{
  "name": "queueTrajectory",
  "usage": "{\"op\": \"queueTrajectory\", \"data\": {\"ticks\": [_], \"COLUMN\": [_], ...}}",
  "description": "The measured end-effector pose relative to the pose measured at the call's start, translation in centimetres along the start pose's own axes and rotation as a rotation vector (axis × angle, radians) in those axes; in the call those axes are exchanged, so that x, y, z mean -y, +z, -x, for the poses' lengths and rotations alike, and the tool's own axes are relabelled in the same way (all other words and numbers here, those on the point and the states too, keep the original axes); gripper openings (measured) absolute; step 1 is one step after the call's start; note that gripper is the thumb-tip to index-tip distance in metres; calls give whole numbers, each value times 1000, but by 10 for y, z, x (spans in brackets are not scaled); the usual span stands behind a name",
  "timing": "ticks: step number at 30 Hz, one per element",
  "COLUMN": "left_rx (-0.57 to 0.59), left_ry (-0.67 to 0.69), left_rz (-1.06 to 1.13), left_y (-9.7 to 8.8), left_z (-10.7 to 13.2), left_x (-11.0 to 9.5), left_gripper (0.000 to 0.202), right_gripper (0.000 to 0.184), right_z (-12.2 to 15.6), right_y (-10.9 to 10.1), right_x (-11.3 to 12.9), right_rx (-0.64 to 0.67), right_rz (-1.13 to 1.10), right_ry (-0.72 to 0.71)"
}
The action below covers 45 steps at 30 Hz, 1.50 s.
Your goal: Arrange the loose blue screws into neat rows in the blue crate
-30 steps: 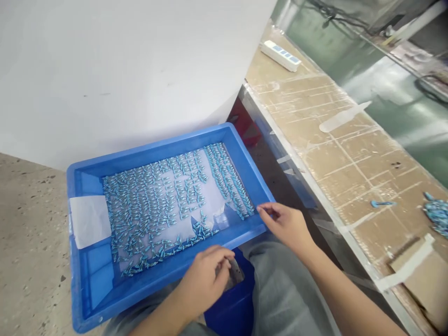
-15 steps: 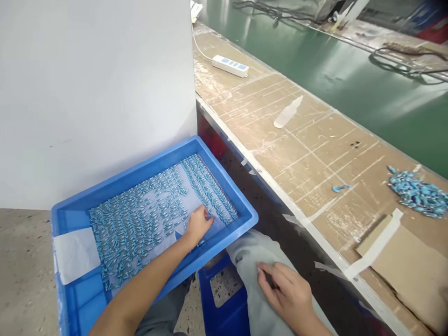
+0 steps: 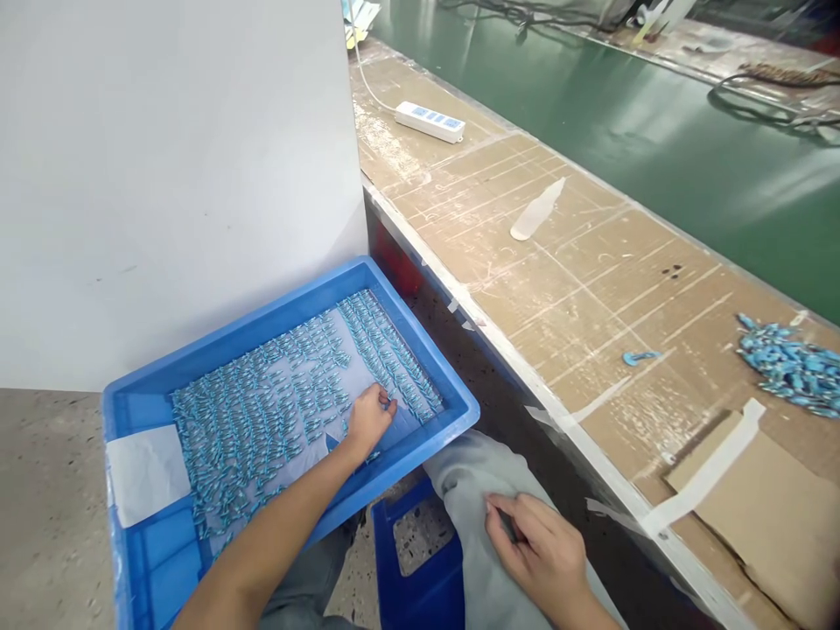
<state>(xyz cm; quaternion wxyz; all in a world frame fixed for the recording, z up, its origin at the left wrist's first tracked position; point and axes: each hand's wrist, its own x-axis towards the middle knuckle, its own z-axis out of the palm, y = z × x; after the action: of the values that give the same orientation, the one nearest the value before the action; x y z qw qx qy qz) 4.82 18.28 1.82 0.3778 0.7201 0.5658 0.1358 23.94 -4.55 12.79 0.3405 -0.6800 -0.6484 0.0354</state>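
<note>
Small blue pieces (image 3: 240, 420) are laid in rows in the blue tray (image 3: 407, 466). The left hand (image 3: 368, 422) is held over them, fingers curled; the right hand (image 3: 542, 551) is held above the trouser leg (image 3: 482, 472), thumb and forefinger drawn close. Whether a piece is pinched in either cannot be told. Light, stiff, slightly slippery handling is expected; pieces are best gripped singly, mid-length.

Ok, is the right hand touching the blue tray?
Apart. The head view shows part of the grey trouser leg between the right hand and the blue tray.
</note>
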Motion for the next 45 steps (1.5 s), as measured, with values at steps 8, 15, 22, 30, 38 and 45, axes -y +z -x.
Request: {"op": "queueTrajectory", "data": {"ticks": [8,15,22,30,38,45], "left_rx": [-3,6,98,105,127,114], "left_ry": [-37,-33,99,127,164,197], "left_rz": [-1,-33,-187,-230,-261,-229], "left_y": [-1,-6,-15,-12,-13,-19], "left_z": [-1,1,3,2,0,0], "left_x": [-2,-2,1,2,12,12], "left_gripper": [11,12,29,31,25,26], "right_gripper": [10,10,9,8,10,11], "right_z": [-1,0,0,-3,-2,2], "right_y": [-2,-1,-1,-1,0,1], "right_x": [1,0,0,1,0,-1], "right_rx": [16,9,20,7,8,23], "right_rz": [11,19,31,31,25,27], "right_ry": [0,-4,0,1,6,9]}}
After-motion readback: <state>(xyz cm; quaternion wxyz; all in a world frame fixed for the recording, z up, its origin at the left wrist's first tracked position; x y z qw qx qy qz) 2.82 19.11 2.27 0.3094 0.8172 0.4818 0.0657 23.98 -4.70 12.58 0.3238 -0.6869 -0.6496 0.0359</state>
